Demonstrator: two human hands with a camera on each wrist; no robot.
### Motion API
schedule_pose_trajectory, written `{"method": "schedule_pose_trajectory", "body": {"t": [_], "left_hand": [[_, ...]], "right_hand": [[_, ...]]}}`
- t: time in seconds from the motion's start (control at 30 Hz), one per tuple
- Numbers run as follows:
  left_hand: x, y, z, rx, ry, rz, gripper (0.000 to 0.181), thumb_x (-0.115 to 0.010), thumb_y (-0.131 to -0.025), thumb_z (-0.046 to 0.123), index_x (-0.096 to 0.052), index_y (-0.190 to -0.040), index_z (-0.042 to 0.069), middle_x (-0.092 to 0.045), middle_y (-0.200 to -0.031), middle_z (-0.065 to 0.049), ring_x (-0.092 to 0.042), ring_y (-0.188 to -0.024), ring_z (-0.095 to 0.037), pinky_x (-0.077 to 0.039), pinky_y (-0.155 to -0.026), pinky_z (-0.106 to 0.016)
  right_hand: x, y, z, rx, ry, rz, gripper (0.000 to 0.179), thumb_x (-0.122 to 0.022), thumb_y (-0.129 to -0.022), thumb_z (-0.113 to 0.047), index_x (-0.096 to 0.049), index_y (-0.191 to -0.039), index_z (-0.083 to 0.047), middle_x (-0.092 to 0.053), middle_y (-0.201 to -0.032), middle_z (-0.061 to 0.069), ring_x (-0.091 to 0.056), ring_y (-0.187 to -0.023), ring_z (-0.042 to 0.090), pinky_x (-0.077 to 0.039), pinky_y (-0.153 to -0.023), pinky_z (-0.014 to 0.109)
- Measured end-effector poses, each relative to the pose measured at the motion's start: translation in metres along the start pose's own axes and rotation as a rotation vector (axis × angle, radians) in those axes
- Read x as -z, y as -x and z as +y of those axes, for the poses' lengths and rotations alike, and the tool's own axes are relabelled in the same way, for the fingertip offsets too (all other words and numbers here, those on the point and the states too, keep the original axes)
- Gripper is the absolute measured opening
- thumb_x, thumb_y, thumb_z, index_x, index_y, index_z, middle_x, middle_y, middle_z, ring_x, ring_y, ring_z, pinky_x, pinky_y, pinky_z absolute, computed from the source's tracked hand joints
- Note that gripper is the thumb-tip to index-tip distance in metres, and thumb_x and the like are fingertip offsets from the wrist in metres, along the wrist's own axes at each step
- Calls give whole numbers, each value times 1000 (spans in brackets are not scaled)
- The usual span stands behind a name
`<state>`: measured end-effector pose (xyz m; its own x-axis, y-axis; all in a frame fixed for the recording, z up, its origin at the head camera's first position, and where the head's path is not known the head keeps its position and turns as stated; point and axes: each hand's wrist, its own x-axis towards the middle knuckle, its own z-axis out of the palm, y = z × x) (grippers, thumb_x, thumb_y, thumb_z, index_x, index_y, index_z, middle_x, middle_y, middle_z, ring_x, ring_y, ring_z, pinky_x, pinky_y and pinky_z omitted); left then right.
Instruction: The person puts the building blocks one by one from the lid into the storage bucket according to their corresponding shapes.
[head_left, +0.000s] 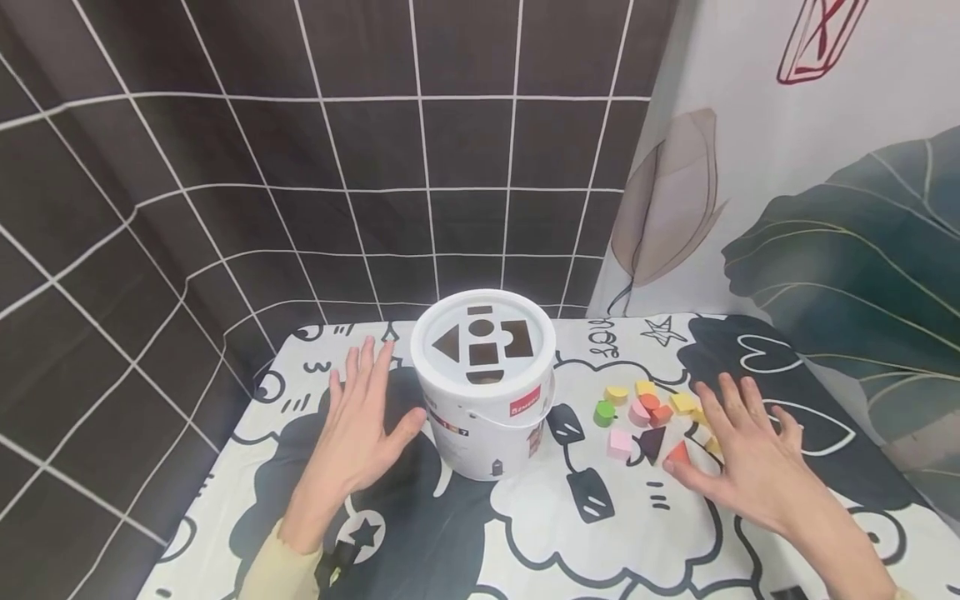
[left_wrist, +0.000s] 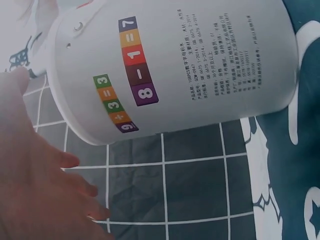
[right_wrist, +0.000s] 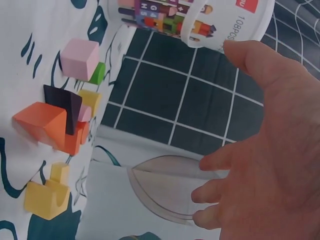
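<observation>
A white bucket (head_left: 480,425) stands upright on the cloth, its white lid (head_left: 420,354) pierced by several shaped holes. To its left my left hand (head_left: 360,425) hovers with fingers spread, holding nothing; the thumb comes close to the bucket wall, and whether it touches I cannot tell. My right hand (head_left: 757,458) is spread over the right side of a group of small blocks, also holding nothing. Among them are a pink cube (right_wrist: 80,59), a dark triangular block (right_wrist: 63,107), an orange triangular block (right_wrist: 42,122), a green cylinder (head_left: 603,414) and several yellow blocks (right_wrist: 46,200).
A black-and-white cartoon cloth (head_left: 600,550) covers the table. Behind it hangs a dark curtain with white grid lines (head_left: 375,167), and at the right a pale leaf-printed curtain (head_left: 750,167). The bucket's handle (head_left: 517,423) hangs down its front.
</observation>
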<state>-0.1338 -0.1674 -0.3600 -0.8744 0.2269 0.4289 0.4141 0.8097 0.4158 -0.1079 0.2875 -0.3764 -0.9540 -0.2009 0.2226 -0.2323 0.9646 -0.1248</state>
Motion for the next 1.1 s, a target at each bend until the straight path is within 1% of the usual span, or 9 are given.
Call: {"method": "schedule_pose_trajectory", "body": {"t": [0.2,0.37,0.57,0.7,0.9,1.0,1.1], "left_hand": [[-8,-21,0,-33,62,41,89,-51,-94,56,-20,-158,5,-10,-165,-20,-2,-151,-37,-2,-114,-64],[-13,-32,2,-45,92,39,86,-53,-93,51,-23,-158,4,-10,-165,-19,-3,-151,-35,-3,-115,-63],[-17,-37,3,-72,108,27,83,-51,-94,51,-25,-157,2,-9,-164,-21,-3,-151,-38,-4,-114,-64],[-20,-39,3,-82,113,17,82,-51,-94,49,-28,-155,1,-10,-164,-22,-5,-150,-39,-4,-115,-63],[-23,-41,3,-95,138,14,77,-55,-93,42,-31,-153,0,-15,-163,-22,-9,-150,-37,-7,-116,-60],[-26,-41,2,-108,162,28,75,-56,-92,40,-34,-151,-1,-19,-162,-23,-13,-150,-36,-10,-116,-60],[-29,-42,1,-123,211,63,75,-58,-91,38,-35,-150,-2,-23,-161,-22,-20,-148,-38,-18,-114,-61]], "right_hand": [[0,2,2,-51,1,-71,106,-65,-81,-66,-36,-146,13,-26,-148,44,-9,-142,58,-7,-96,80],[-3,3,2,-46,-3,-65,104,-69,-80,-63,-39,-144,13,-30,-146,44,-17,-139,59,-12,-95,79],[-5,5,5,-73,-5,-67,108,-70,-78,-65,-38,-144,14,-31,-145,44,-19,-138,59,-13,-95,78],[-6,6,7,-78,-10,-70,107,-71,-77,-65,-40,-142,14,-35,-143,43,-23,-135,60,-15,-94,78],[-8,6,10,-101,-17,-127,104,-72,-78,-62,-40,-143,13,-37,-142,43,-26,-132,62,-19,-92,79],[-8,6,12,-105,-26,-132,104,-73,-78,-61,-39,-142,14,-38,-141,43,-27,-131,61,-20,-92,78],[-9,7,13,-96,-37,-125,103,-74,-78,-59,-40,-141,14,-40,-140,42,-30,-131,60,-21,-91,77]]}}
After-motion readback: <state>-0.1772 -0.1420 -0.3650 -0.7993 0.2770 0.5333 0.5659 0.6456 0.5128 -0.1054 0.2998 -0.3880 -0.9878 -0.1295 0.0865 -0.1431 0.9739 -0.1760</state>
